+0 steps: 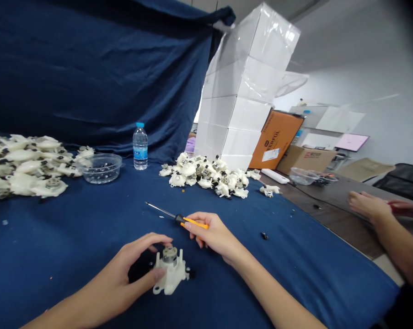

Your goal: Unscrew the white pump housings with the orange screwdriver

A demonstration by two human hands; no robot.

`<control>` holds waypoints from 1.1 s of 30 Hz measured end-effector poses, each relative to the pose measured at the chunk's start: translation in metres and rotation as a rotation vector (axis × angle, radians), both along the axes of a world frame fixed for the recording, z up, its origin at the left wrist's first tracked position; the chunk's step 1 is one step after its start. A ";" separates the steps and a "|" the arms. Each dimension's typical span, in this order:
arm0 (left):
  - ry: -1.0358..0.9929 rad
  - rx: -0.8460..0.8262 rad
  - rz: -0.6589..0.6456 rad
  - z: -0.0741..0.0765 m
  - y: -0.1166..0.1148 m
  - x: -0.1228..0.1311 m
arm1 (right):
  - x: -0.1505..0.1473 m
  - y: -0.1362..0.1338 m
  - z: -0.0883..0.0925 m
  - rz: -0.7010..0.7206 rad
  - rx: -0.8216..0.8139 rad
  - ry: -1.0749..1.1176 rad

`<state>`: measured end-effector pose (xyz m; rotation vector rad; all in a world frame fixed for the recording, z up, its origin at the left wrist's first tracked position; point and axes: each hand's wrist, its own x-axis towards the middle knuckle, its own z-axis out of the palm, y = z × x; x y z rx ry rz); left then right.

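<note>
While a large heap of white parts (24,164) lies left of the bottle (140,148), a clear bowl (101,177) of small black pieces (105,165) stands between the two, and a blue curtain (89,68) hangs behind. Right of the bottle come a second heap (206,176) of similar parts, wrapped white boxes (238,109) stacked behind it, a loose black piece (264,236), a lone white part (268,189) and an orange carton (277,139); a co-worker's hand (369,205) is farthest right.

Nearer the wearer than the bottle, the left hand (129,258) curves half open, its thumb against a white housing (172,278) and its fingers arched behind the motor (169,257) on top; how firmly it grips cannot be told. The housing sits on the cloth, slightly right of the bottle. Between them reaches the shaft of a screwdriver (180,220), its tip pointing left and forward, apart from the housing. Its orange handle is gripped by the right hand (209,232), right of the bottle, palm downward.
</note>
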<state>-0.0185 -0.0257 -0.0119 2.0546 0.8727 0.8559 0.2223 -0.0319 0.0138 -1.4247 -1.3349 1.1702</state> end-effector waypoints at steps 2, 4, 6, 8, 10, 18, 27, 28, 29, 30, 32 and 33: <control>0.039 0.030 -0.026 -0.001 0.002 -0.001 | 0.000 -0.001 0.001 0.003 -0.001 0.001; 0.072 0.069 -0.072 -0.001 0.003 -0.001 | -0.001 -0.002 0.001 0.005 -0.001 0.001; 0.063 0.088 -0.099 0.002 0.002 0.000 | -0.001 -0.003 0.001 0.008 -0.001 0.000; 0.020 0.091 -0.116 0.006 0.001 0.001 | -0.002 -0.004 0.002 0.012 -0.004 -0.003; 0.000 0.107 -0.179 0.011 0.000 0.001 | -0.004 -0.004 0.002 0.012 -0.011 -0.009; -0.012 0.199 -0.256 0.011 -0.001 -0.001 | -0.009 -0.005 0.006 0.006 -0.035 -0.033; 0.161 0.061 -0.316 0.017 -0.001 -0.006 | -0.008 -0.004 0.008 -0.008 -0.046 -0.045; 0.161 0.064 -0.321 0.019 -0.001 -0.005 | -0.008 -0.004 0.008 -0.005 -0.047 -0.045; 0.165 0.067 -0.320 0.021 -0.001 -0.004 | -0.007 -0.003 0.008 -0.002 -0.046 -0.046; 0.175 0.065 -0.314 0.022 -0.001 -0.003 | -0.007 -0.003 0.007 0.002 -0.045 -0.046; 0.215 0.030 -0.291 0.022 -0.002 -0.002 | -0.007 -0.003 0.007 0.009 -0.040 -0.047; 0.240 -0.003 -0.273 0.021 -0.002 -0.001 | -0.007 -0.003 0.006 0.011 -0.037 -0.048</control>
